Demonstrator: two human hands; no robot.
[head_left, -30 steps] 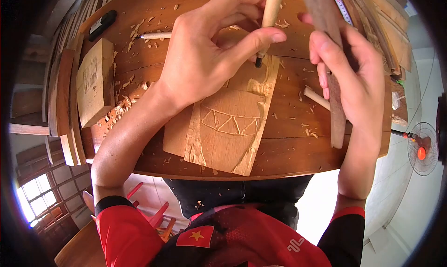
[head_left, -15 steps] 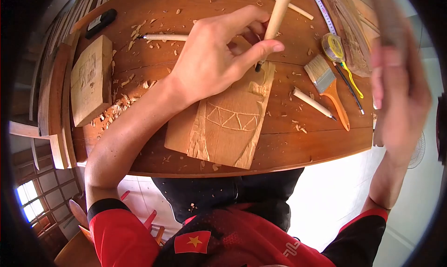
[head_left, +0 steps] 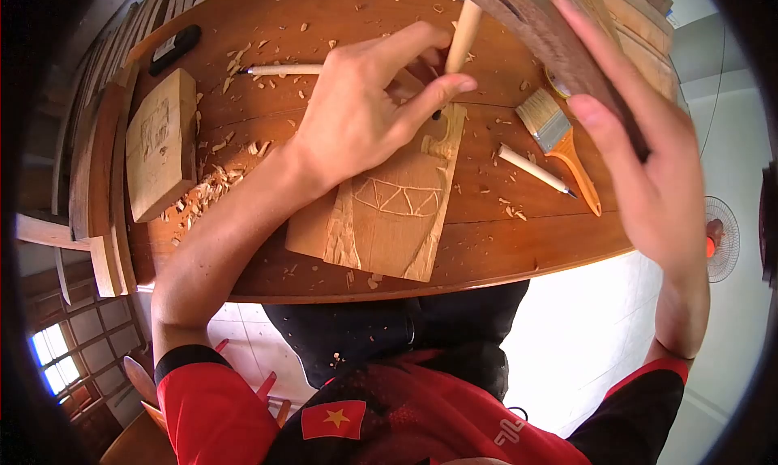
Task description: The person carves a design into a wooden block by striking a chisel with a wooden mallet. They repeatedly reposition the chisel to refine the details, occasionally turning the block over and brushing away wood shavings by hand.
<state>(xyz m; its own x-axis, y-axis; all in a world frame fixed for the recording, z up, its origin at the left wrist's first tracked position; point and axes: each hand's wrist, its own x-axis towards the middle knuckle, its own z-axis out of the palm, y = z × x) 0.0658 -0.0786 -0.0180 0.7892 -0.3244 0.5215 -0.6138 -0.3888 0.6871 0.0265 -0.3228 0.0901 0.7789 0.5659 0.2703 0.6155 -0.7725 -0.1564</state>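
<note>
My left hand [head_left: 361,100] grips a wood chisel [head_left: 464,39] by its pale round handle, held nearly upright. The chisel's dark tip meets the upper right part of a carved wooden board [head_left: 389,234]. Zigzag lines between two curved grooves are cut into that board's face, and rough cuts run along its edges. On the right, my right hand [head_left: 648,161] is wrapped round a dark wooden mallet [head_left: 539,35], a long thick piece whose upper end passes over the chisel handle's top in this view.
Left of the board lie a second carved block [head_left: 162,149], a black object [head_left: 174,50], another chisel [head_left: 284,69] and wood shavings [head_left: 207,193]. To the right are a brush [head_left: 575,169] and a pale-handled tool [head_left: 535,169]. Wood planks [head_left: 101,173] line the table's left side.
My right hand has swung the mallet from the far right up and inward, over the chisel handle. The chisel stays in my left hand; the whole view has shifted slightly.
</note>
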